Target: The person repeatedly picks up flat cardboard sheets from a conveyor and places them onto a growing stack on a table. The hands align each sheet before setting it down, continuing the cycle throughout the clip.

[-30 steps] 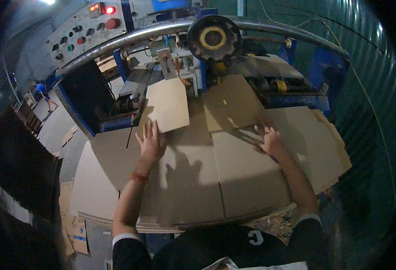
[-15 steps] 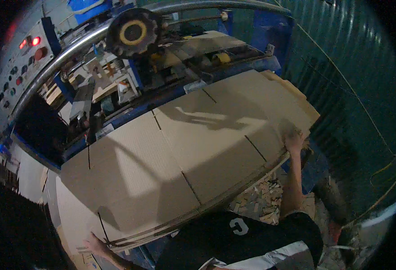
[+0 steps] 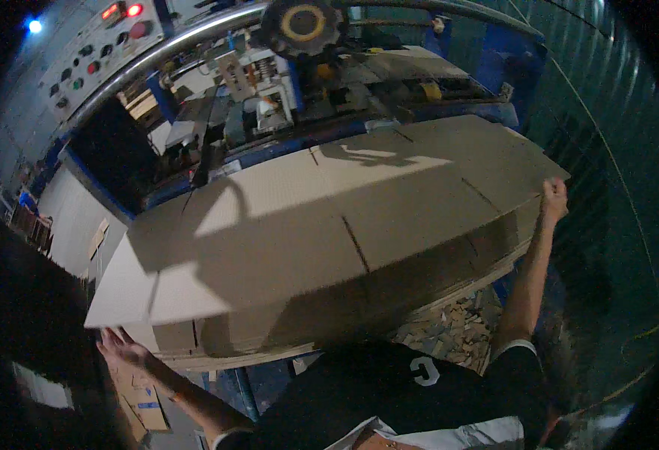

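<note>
A wide slotted cardboard sheet point(image 3: 292, 232) is raised along its near edge above a stack of similar cardboard sheets point(image 3: 269, 341). My right hand point(image 3: 554, 199) is closed on the sheet's right corner. At the near left corner, my left hand point(image 3: 123, 350) holds the edge from below, its fingers partly hidden by the sheet. A gap shows between the lifted sheet and the stack, and dark shadows fall across both. The sheet's far edge lies along the blue machine point(image 3: 269, 154).
Left of the machine is a control panel point(image 3: 93, 60) with buttons and red lights. A dark wheel point(image 3: 303, 24) sits above the machine bed beside a metal rail point(image 3: 194, 34). Cardboard scraps point(image 3: 449, 326) cover the floor below. A green corrugated wall point(image 3: 607, 150) stands at right.
The top sheet's near edge has risen off the stack, with both hands lifting its corners. My right hand has moved outward to the corner. The head view has shifted.
</note>
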{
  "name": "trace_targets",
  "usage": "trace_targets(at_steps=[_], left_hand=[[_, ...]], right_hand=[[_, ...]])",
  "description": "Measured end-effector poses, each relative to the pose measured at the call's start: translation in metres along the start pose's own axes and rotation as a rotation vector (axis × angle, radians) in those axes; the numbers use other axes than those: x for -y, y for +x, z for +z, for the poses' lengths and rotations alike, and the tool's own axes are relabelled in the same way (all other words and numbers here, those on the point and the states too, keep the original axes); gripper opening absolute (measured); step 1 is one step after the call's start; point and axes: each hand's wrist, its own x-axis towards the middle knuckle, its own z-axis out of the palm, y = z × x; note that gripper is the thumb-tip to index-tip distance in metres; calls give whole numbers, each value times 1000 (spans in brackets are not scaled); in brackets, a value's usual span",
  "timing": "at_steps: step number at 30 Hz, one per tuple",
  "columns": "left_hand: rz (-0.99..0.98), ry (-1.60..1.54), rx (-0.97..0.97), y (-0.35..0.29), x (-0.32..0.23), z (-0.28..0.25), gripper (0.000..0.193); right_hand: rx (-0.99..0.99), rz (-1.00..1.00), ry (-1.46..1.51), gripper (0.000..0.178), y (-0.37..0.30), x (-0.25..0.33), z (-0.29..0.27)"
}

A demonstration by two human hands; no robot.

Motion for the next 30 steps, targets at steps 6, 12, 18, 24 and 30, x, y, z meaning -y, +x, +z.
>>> trace_targets(at_steps=[6, 12, 18, 24, 30], left_hand=[[-453, 125, 446, 60, 11, 24, 34], [-422, 328, 600, -43, -51, 14, 37], [244, 746, 1390, -172, -56, 28, 41], [326, 1037, 1974, -204, -54, 60, 51], [345, 1065, 2060, -194, -35, 76, 57]], right_hand=[[280, 291, 783, 50, 0, 40, 10], [320, -289, 407, 47, -145, 136, -72], [1164, -1059, 8, 27, -269, 126, -72], [1396, -1287, 1, 42, -272, 119, -47], [1446, -1214, -188, 52, -246, 118, -22]])
